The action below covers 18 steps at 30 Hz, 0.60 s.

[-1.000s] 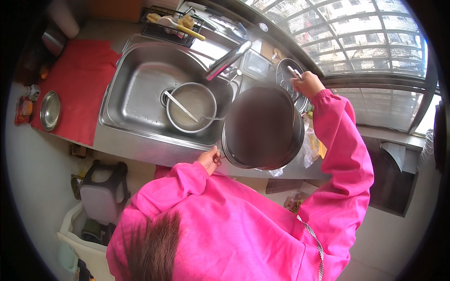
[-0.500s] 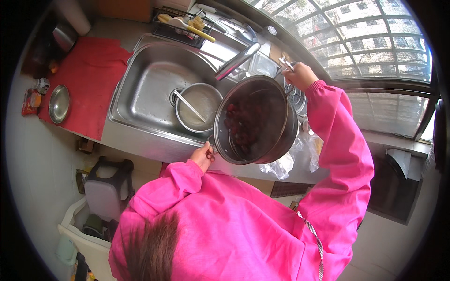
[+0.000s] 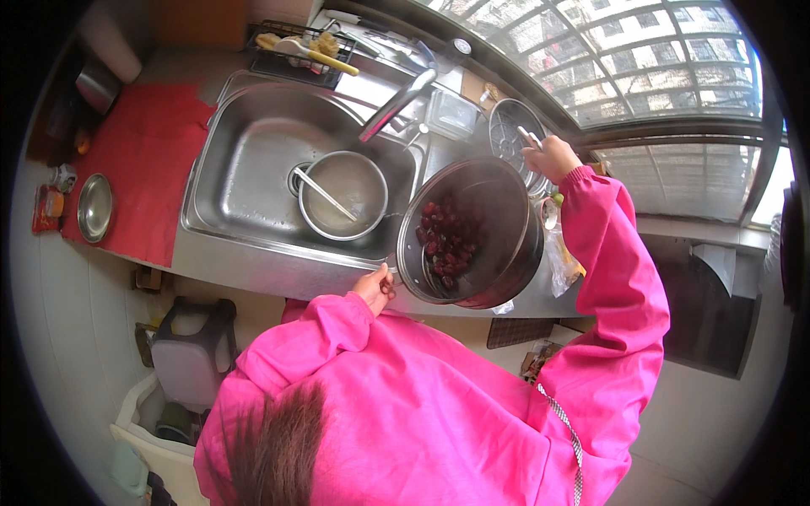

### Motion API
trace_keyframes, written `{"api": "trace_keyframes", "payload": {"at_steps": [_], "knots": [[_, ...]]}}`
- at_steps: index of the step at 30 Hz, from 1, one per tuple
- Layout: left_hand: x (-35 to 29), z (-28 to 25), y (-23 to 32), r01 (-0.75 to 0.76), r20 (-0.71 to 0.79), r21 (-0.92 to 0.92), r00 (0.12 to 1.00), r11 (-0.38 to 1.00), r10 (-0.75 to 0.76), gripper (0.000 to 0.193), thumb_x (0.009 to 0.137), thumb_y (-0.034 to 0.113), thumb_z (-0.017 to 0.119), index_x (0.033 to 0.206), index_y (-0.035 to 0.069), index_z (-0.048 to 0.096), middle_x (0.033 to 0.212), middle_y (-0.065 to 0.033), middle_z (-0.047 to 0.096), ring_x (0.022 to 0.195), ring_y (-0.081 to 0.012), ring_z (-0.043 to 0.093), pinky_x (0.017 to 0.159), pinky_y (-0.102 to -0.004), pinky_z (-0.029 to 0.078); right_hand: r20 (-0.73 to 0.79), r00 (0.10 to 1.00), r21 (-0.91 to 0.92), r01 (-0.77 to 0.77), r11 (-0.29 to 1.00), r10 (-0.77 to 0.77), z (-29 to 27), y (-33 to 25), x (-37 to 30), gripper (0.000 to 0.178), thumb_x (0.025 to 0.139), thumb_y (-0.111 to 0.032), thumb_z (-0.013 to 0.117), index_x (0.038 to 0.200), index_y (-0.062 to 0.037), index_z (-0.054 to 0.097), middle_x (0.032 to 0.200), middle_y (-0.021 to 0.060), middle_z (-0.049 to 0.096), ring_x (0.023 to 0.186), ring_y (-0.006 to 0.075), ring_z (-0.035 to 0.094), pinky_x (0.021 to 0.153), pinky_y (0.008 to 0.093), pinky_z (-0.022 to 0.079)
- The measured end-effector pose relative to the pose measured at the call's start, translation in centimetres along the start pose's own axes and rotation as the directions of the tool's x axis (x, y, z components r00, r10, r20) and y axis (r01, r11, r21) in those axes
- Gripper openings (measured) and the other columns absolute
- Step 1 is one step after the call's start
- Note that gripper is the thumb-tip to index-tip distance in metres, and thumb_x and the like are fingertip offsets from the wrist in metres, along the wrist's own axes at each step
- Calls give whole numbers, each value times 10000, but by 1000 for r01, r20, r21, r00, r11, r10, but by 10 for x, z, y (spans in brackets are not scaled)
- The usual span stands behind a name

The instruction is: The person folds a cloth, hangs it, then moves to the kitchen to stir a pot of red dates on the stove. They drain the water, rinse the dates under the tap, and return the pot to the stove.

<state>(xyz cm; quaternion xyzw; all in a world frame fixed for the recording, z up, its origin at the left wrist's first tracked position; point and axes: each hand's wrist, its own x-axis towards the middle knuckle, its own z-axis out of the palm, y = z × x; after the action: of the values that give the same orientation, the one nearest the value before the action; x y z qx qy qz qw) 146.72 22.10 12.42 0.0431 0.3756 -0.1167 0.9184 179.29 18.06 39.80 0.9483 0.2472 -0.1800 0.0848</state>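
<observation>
A deep dark metal pot (image 3: 504, 244) is tilted toward the left beside the sink, with a heap of dark red, date-like pieces (image 3: 450, 244) inside. My left hand (image 3: 375, 289) closes around the small handle at its near left. At the far right side of the pot, my right hand (image 3: 553, 158) is closed, seemingly on the opposite handle, which its fingers hide. A thin pale thing (image 3: 530, 139) sticks out of that hand. In the sink sits a metal bowl (image 3: 344, 160) of cloudy liquid, with a white-handled utensil (image 3: 325, 192) lying across it.
The steel sink (image 3: 245, 169) has a faucet (image 3: 396, 105) over it. A round metal rack (image 3: 506, 126) and a clear plastic box (image 3: 453, 115) stand behind the pot. Plastic bags (image 3: 561, 266) lie to its right. On a red mat (image 3: 139, 177) rests a metal dish (image 3: 95, 208).
The pot has shifted right, away from the sink bowl, with both hands still at it. Its red contents show more clearly. The view has moved slightly.
</observation>
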Motion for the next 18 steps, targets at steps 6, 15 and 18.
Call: {"api": "trace_keyframes", "payload": {"at_steps": [6, 15, 18], "knots": [[-4, -7, 1, -4, -16, -11, 1000, 1000, 4, 307, 914, 315, 449, 682, 116, 476, 628, 7, 433, 571, -121, 354, 558, -280, 337, 0, 998, -24, -64, 998, 64, 2, -15, 0, 303, 712, -311, 544, 614, -48, 660, 636, 169, 612, 643, 300, 613, 661, 367, 468], [-7, -25, 25, -119, 16, -64, 993, 991, 120, 314, 911, 320, 452, 671, 119, 468, 621, 13, 421, 565, -112, 338, 566, -273, 323, -16, 995, 49, 96, 994, -95, -11, -59, 14, 278, 724, -288, 556, 628, -44, 651, 670, 163, 614, 670, 289, 613, 666, 353, 463], [1, -16, 9, -61, 37, -97, 997, 993, 64, 294, 911, 309, 459, 688, 116, 465, 628, 3, 429, 560, -121, 330, 556, -284, 327, 16, 999, 0, 41, 999, -41, -12, -47, 12, 271, 717, -290, 570, 622, -50, 654, 648, 161, 609, 654, 287, 611, 653, 355, 463]]}}
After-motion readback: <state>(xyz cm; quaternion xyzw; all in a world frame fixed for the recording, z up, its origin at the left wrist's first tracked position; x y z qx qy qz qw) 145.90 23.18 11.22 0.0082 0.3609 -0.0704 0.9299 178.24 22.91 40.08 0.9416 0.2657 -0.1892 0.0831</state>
